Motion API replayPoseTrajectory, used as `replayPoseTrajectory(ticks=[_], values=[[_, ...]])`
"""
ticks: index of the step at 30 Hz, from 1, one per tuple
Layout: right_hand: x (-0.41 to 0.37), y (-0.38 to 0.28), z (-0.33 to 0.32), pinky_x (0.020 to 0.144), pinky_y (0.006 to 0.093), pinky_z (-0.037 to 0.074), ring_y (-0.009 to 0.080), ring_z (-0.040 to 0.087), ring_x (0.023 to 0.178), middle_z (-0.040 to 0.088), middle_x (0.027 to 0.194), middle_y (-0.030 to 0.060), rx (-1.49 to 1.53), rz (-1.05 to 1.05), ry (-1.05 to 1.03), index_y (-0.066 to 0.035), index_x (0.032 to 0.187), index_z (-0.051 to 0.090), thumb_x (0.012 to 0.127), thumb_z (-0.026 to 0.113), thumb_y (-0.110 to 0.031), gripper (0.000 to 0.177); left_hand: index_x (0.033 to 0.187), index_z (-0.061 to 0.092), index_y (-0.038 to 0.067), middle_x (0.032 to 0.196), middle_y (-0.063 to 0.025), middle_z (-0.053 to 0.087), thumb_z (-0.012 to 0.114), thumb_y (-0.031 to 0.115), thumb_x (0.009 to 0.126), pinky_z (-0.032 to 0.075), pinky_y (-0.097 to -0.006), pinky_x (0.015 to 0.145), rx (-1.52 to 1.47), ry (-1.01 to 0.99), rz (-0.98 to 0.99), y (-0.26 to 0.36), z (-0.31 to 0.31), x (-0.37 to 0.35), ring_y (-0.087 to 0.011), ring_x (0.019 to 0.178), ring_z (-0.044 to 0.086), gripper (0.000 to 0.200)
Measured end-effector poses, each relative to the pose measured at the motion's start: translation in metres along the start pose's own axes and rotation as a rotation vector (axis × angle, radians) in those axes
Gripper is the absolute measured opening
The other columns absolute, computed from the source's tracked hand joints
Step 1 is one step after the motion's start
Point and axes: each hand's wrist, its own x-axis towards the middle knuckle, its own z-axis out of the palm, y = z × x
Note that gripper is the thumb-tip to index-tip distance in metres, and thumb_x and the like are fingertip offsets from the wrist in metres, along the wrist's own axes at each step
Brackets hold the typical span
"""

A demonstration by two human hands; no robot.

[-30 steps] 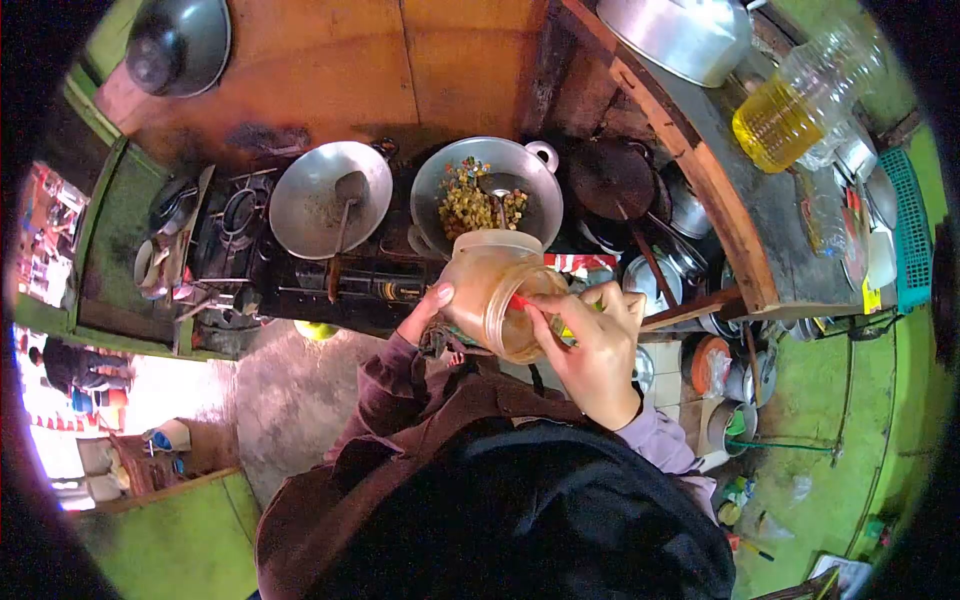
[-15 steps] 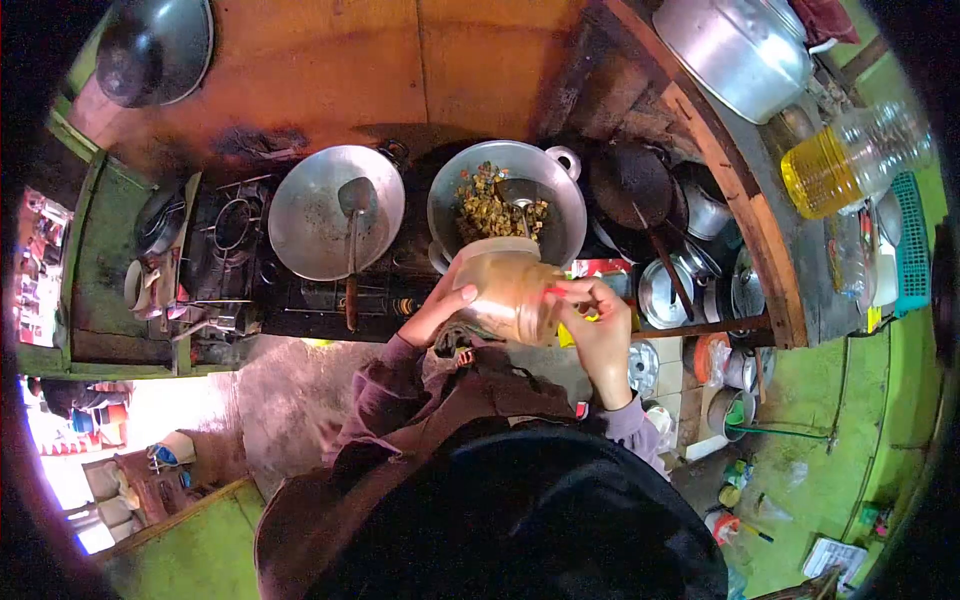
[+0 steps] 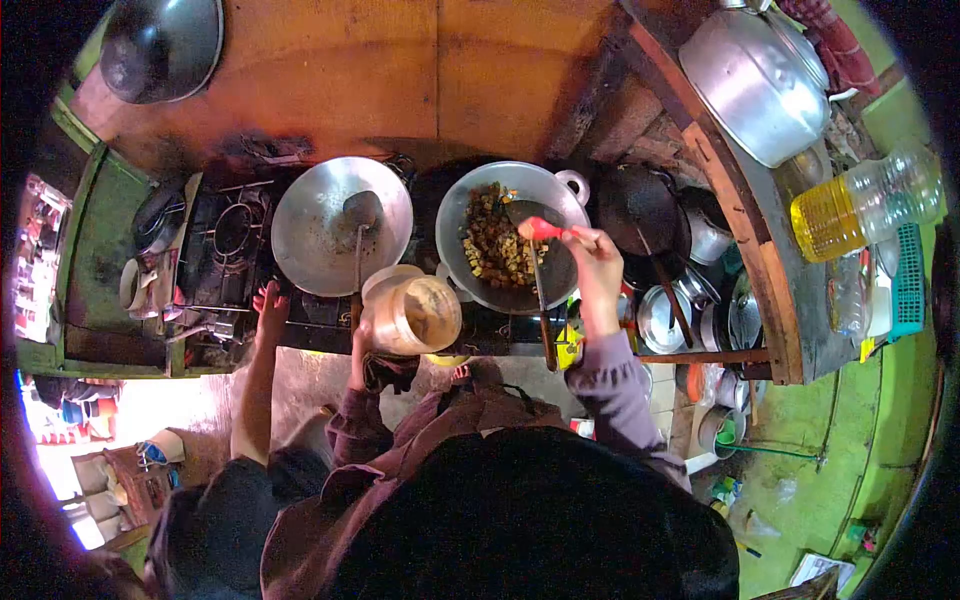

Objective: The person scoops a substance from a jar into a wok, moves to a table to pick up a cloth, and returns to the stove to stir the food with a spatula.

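Observation:
My left hand (image 3: 361,345) grips a clear plastic jar (image 3: 432,318), tilted with its mouth toward me; light brown contents line its inside. A pale round piece, perhaps the lid (image 3: 388,283), shows behind the jar. Between the fingers of my right hand (image 3: 597,272) is a small red spoon (image 3: 545,229), held over the right-hand wok (image 3: 455,205). Something pale seems to lie in the spoon's bowl. Diced brown food (image 3: 492,245) sits in that wok, with a wooden-handled spatula (image 3: 546,325) leaning out over its front rim.
Left of it stands another wok (image 3: 290,235) with a spatula (image 3: 361,212) inside. A co-worker's hand (image 3: 270,305) is at the stove's left front edge. A kettle (image 3: 755,85) and an oil bottle (image 3: 825,220) stand on the right shelf. Dark pans (image 3: 632,215) are beside the food wok.
My right hand has moved from the jar up over the wok with the red spoon. The jar has shifted left and tipped toward me. A co-worker's arm has come in at the left.

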Motion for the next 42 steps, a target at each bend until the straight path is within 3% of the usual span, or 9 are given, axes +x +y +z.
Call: replayPoseTrajectory(ticks=[6, 13, 15, 21, 27, 30, 33, 37, 42], values=[[0.045, 0.052, 0.029, 0.06, 0.0251, 0.043, 0.0129, 0.055, 0.061, 0.064, 0.077, 0.0081, -0.603, -0.492, 0.075, -0.003, 0.086, 0.064, 0.074, 0.07, -0.008, 0.014, 0.134, 0.029, 0.002, 0.127, -0.0197, 0.044, 0.036, 0.044, 0.09, 0.035, -0.0465, 0.101, -0.146, -0.008, 0.041, -0.008, -0.052, -0.007, -0.0342, 0.118, 0.044, 0.061], [0.011, 0.065, -0.001, 0.068, 0.0334, 0.034, 0.0165, 0.052, 0.069, 0.063, 0.076, 0.001, -0.937, -0.456, 0.182, -0.01, 0.086, 0.065, 0.075, 0.07, -0.016, 0.013, 0.134, 0.029, 0.002, 0.128, -0.0195, 0.043, 0.037, 0.045, 0.09, 0.035, -0.0462, 0.101, -0.162, 0.044, 0.056, -0.011, -0.061, -0.021, -0.0338, 0.118, 0.043, 0.062], [0.004, 0.066, -0.007, 0.071, 0.0346, 0.029, 0.0171, 0.05, 0.073, 0.061, 0.073, -0.0018, -0.992, -0.41, 0.168, -0.015, 0.085, 0.065, 0.076, 0.068, -0.018, 0.01, 0.134, 0.029, 0.002, 0.128, -0.0195, 0.043, 0.037, 0.045, 0.09, 0.035, -0.0461, 0.101, -0.162, 0.049, 0.051, -0.013, -0.061, -0.022, -0.0336, 0.118, 0.043, 0.062], [0.004, 0.064, -0.005, 0.068, 0.035, 0.031, 0.0174, 0.05, 0.071, 0.053, 0.068, -0.0007, -1.246, -0.851, -0.118, -0.017, 0.081, 0.063, 0.076, 0.065, -0.017, 0.006, 0.134, 0.029, 0.002, 0.129, -0.0193, 0.042, 0.037, 0.045, 0.09, 0.035, -0.0458, 0.101, -0.152, 0.021, 0.036, -0.017, -0.055, -0.019, -0.0332, 0.119, 0.043, 0.062], [0.009, 0.039, -0.013, 0.068, 0.0338, 0.031, 0.0154, 0.05, 0.071, 0.055, 0.068, -0.0006, -1.195, -0.906, -0.066, -0.016, 0.079, 0.064, 0.076, 0.065, -0.015, 0.004, 0.134, 0.029, 0.002, 0.13, -0.0192, 0.042, 0.038, 0.045, 0.09, 0.035, -0.0456, 0.101, -0.129, -0.062, 0.007, -0.017, -0.035, -0.008, -0.0328, 0.119, 0.043, 0.063], [-0.017, -0.019, -0.01, 0.068, 0.0321, 0.032, 0.0145, 0.049, 0.067, 0.062, 0.073, -0.0005, -0.756, -0.473, 0.067, -0.012, 0.081, 0.065, 0.077, 0.069, -0.018, 0.008, 0.134, 0.029, 0.002, 0.13, -0.0191, 0.041, 0.038, 0.045, 0.09, 0.035, -0.0454, 0.102, -0.127, -0.111, -0.021, -0.02, -0.021, -0.002, -0.0327, 0.119, 0.043, 0.063], [-0.063, -0.068, 0.009, 0.065, 0.029, 0.034, 0.0127, 0.05, 0.064, 0.064, 0.076, -0.0028, -0.212, -0.296, -0.115, -0.011, 0.076, 0.067, 0.075, 0.07, -0.018, 0.008, 0.134, 0.029, 0.002, 0.131, -0.0191, 0.041, 0.038, 0.045, 0.09, 0.035, -0.0453, 0.102, -0.124, -0.178, -0.051, -0.026, -0.004, 0.003, -0.0325, 0.119, 0.043, 0.063], [-0.107, -0.094, 0.022, 0.069, 0.0303, 0.034, 0.0148, 0.05, 0.069, 0.064, 0.074, -0.0017, -0.674, -0.642, -0.426, -0.013, 0.083, 0.069, 0.073, 0.07, -0.019, 0.011, 0.134, 0.03, 0.001, 0.131, -0.019, 0.04, 0.038, 0.046, 0.09, 0.035, -0.0451, 0.102, -0.114, -0.294, -0.086, -0.038, 0.025, 0.009, -0.0322, 0.119, 0.043, 0.063], [-0.119, -0.087, 0.012, 0.071, 0.033, 0.034, 0.0192, 0.05, 0.076, 0.061, 0.077, -0.0016, -0.617, -0.687, -0.486, -0.016, 0.086, 0.07, 0.071, 0.071, -0.022, 0.017, 0.134, 0.03, 0.001, 0.132, -0.0189, 0.04, 0.038, 0.046, 0.09, 0.035, -0.0449, 0.102, -0.106, -0.371, -0.062, -0.053, 0.051, 0.0, -0.0319, 0.119, 0.043, 0.064]])
